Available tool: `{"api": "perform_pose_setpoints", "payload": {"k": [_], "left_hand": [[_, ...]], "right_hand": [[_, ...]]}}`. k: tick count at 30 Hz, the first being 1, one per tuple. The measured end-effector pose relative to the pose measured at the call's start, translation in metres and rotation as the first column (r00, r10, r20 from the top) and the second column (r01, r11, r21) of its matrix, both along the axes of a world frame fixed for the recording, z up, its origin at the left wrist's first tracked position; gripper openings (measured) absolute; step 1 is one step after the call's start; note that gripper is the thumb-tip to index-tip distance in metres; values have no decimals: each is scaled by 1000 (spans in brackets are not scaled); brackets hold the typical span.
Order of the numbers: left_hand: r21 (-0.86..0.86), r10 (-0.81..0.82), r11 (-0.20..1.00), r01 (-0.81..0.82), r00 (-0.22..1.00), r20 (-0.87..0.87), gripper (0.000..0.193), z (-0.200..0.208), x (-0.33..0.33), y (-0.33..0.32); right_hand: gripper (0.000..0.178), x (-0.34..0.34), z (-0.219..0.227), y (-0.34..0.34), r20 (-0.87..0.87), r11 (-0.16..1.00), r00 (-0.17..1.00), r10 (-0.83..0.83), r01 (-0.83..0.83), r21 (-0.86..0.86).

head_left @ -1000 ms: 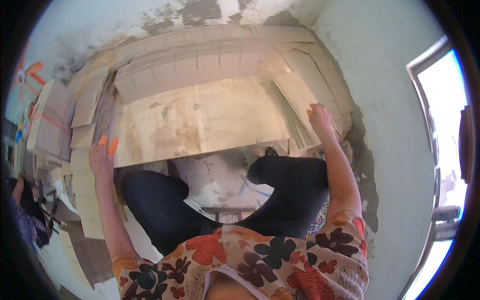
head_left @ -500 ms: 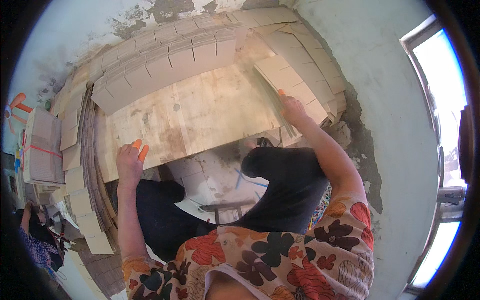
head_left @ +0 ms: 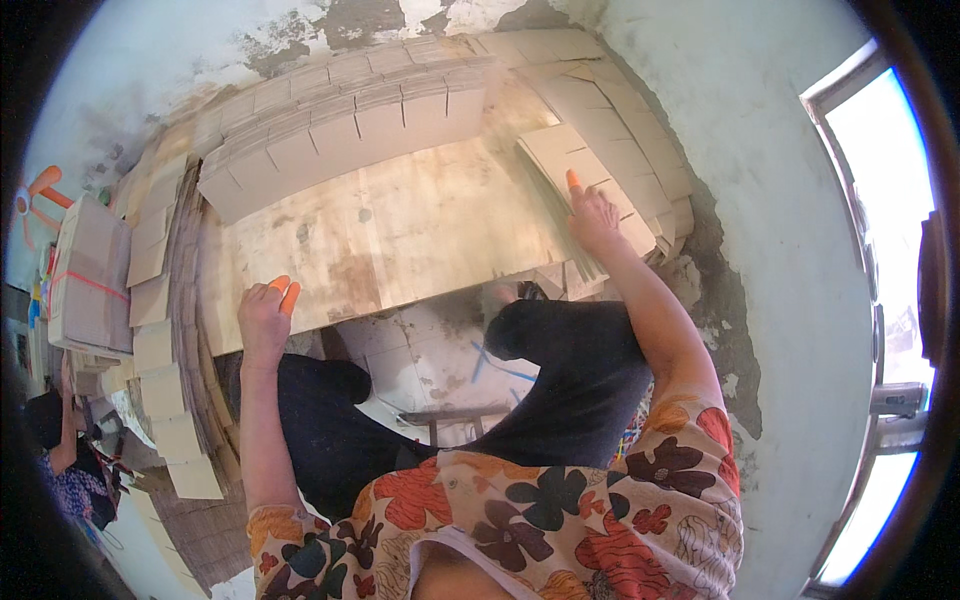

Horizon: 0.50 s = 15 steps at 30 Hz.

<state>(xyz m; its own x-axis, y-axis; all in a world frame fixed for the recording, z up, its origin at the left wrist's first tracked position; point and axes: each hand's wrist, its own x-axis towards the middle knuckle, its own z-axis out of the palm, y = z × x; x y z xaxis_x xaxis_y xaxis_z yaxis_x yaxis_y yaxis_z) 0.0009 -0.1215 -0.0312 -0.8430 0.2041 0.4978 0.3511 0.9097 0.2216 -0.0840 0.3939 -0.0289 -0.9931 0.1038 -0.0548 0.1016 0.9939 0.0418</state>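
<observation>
My right hand (head_left: 596, 218) lies on top of a stack of slotted cardboard strips (head_left: 560, 150) at the right of a wooden board (head_left: 390, 230). Its index finger, in an orange finger cover (head_left: 573, 178), stretches across the top strip; no strip is lifted. At the board's near left edge rests my left hand (head_left: 264, 318), fingers curled, with orange covers on two digits. Nothing shows in its grasp. Along the far side of the board stands a long row of slotted cardboard pieces (head_left: 340, 140), packed upright.
More cardboard (head_left: 630, 120) lies layered at the far right by the peeling wall. Overlapping cardboard pieces (head_left: 160, 365) line the left side, beside a carton (head_left: 92, 275) with red string. An orange-bladed fan (head_left: 45, 190) stands far left. A co-worker (head_left: 70, 440) is at lower left.
My right hand has shifted from the stack's left edge onto its top face. My left hand stays at the board's edge. The whole view has moved slightly, and the co-worker's arm has changed position.
</observation>
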Motion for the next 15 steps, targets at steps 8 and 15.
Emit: {"api": "perform_pose_setpoints", "payload": {"k": [8, 15], "left_hand": [[5, -33, 999, 33, 999, -40, 18, -9, -3, -4], [4, 4, 1000, -4, 1000, 0, 17, -8, -1, -2]], "right_hand": [[85, -9, -6, 31, 135, 997, 991, 14, -3, -75], [75, -8, -18, 38, -3, 977, 999, 41, -41, -211]]}}
